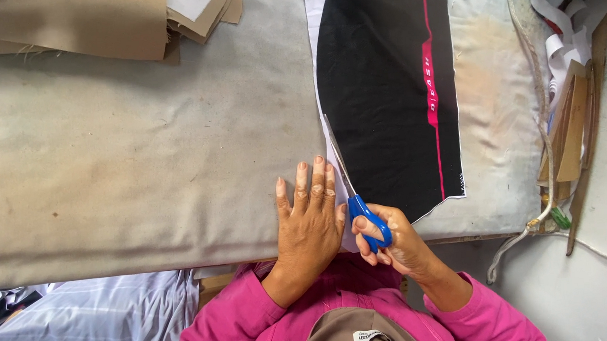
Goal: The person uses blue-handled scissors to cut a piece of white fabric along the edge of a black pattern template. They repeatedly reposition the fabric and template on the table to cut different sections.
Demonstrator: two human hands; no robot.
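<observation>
- The right hand [396,246] has its grip closed through the blue handles of the scissors [354,195], blades pointing away along the curved edge of the black panel [384,99], so the cut follows the printed outline.
- The left hand [311,224] lies flat and open, holding nothing, pressing the white margin [317,47] just beside the blades, apparently to keep the cloth from shifting.
- The cloth lies spread on the grey table [136,155]; brown card [90,21] is stacked at the far edge, well apart.
</observation>
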